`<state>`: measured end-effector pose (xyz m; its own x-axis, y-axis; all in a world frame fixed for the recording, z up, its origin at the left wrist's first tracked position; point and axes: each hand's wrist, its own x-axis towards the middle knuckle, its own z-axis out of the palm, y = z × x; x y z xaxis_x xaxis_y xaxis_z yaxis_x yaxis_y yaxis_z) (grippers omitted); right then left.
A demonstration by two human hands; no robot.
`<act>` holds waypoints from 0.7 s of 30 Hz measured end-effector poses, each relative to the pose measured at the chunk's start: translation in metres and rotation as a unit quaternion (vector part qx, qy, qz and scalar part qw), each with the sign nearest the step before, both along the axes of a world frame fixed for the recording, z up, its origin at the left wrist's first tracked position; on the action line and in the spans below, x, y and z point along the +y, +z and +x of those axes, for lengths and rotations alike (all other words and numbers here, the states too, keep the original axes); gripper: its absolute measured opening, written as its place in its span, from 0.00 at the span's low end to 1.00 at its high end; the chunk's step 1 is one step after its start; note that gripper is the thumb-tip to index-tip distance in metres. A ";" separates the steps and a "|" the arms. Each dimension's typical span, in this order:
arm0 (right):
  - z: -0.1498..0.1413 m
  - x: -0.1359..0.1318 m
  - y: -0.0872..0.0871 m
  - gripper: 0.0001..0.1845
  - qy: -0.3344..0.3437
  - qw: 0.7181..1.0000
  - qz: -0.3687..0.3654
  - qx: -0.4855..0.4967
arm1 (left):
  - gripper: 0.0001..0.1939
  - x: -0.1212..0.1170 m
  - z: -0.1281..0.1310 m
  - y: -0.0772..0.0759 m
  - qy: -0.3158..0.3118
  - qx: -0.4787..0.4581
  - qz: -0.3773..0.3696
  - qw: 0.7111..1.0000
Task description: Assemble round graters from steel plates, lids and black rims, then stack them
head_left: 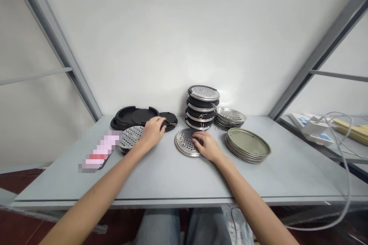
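Head: perforated disc (186, 143) (round, metallic)

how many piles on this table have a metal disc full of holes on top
4: the left pile beside the left hand, the middle pile under the right hand's fingers, the tall stack behind it, and the rear pile just right of that.

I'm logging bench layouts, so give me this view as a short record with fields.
surface: grey table
left hand: at the black discs, grip unclear
right hand: fingers on a perforated metal disc
back: tall stack of black and metal discs
right: olive dishes, perforated metal pile behind
left: perforated grey plate beside pixelated pink item
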<state>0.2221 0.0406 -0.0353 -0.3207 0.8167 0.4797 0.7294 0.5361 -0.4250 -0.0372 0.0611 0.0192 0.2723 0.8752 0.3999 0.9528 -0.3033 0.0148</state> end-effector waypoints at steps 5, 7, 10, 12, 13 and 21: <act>0.001 -0.003 0.004 0.15 -0.025 0.999 -0.008 -0.026 | 0.14 0.033 -0.019 0.028 0.069 0.069 -0.065 0.993; 0.000 -0.005 0.007 0.16 -0.072 0.996 -0.013 -0.049 | 0.10 0.039 -0.025 0.029 0.087 0.097 -0.099 0.986; 0.000 -0.008 0.011 0.21 -0.183 0.978 -0.022 -0.096 | 0.07 0.040 -0.029 0.026 0.098 0.125 -0.118 0.980; 0.000 -0.009 0.012 0.23 -0.249 0.960 -0.026 -0.122 | 0.07 0.039 -0.030 0.025 0.096 0.137 -0.114 0.979; 0.000 -0.009 0.013 0.24 -0.273 0.953 -0.027 -0.130 | 0.07 0.038 -0.031 0.026 0.094 0.141 -0.110 0.979; 0.009 -0.011 0.017 0.23 -0.345 0.933 -0.053 -0.083 | 0.09 0.016 -0.060 0.054 -0.004 0.160 -0.039 0.986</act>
